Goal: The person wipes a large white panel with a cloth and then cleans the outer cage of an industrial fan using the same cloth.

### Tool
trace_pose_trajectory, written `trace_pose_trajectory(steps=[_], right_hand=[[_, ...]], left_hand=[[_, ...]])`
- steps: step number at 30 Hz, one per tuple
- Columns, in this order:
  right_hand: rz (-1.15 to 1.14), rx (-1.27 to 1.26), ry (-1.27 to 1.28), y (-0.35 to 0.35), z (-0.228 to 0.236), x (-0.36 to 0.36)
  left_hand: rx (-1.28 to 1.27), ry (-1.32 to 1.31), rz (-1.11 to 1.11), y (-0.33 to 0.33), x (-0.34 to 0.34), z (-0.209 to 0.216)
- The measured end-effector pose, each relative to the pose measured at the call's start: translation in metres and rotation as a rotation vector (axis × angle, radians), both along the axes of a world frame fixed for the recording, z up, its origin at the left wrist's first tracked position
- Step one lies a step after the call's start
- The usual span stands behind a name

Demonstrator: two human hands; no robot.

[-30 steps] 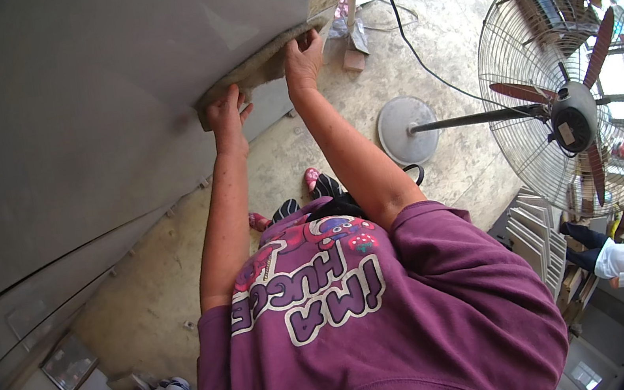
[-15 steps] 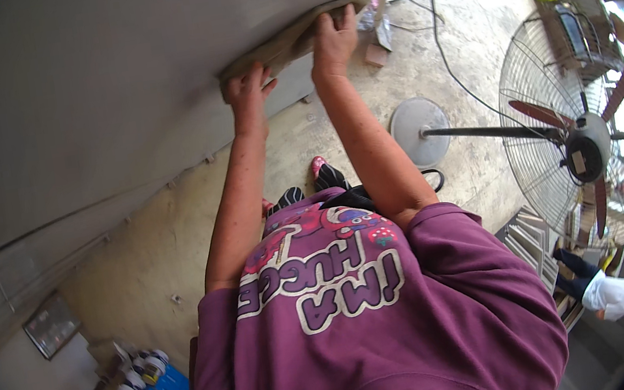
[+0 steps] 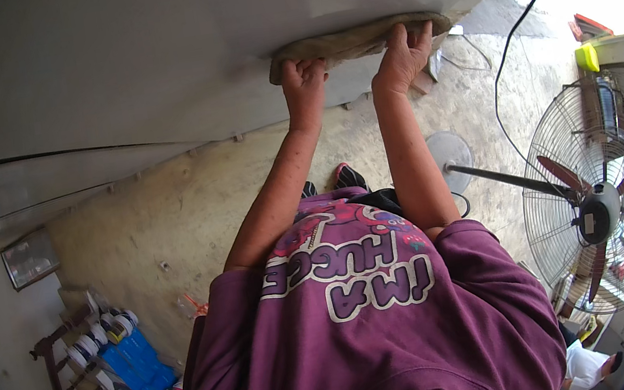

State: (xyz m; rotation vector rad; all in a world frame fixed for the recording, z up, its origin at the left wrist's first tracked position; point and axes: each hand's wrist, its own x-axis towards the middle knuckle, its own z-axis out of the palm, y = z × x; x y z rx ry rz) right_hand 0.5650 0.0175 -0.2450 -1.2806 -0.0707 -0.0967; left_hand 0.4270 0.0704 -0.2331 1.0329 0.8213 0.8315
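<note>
A long, folded, brownish-grey cloth (image 3: pixel 350 41) lies flat against a large pale panel (image 3: pixel 150 66) that fills the upper part of the head view. My left hand (image 3: pixel 304 91) grips the cloth's lower edge near its left end, fingers bent. Near the right end, my right hand (image 3: pixel 402 62) holds it too, with its fingertips pressed onto the cloth's face. Both arms are stretched out in front of me. The fingertips of my left hand are partly hidden at the cloth.
A standing fan (image 3: pixel 598 214) with a round base (image 3: pixel 451 159) is on the right, a black cable (image 3: pixel 505 64) beyond it. Lower left are a dark wooden rack (image 3: pixel 59 382) and a blue thing (image 3: pixel 136 359). Another person (image 3: pixel 587 368) is at lower right.
The cloth and both hands sit farther right in the view, and the cloth is straighter and more level along the panel. My hands keep hold of it. The whole view has turned somewhat.
</note>
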Motion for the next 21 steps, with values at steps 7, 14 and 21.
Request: trace_pose_trajectory(steps=[7,14,21], right_hand=[[0.044,0.068,-0.044,0.011,0.037,-0.036],[0.061,0.049,-0.157,0.025,0.067,-0.068],[0.081,0.001,-0.298,0.043,0.089,-0.102]], left_hand=[[0.228,-0.003,0.090,0.016,-0.024,0.003],[0.351,-0.124,0.190,0.031,-0.051,0.023],[0.386,-0.218,0.313,0.057,-0.081,0.036]])
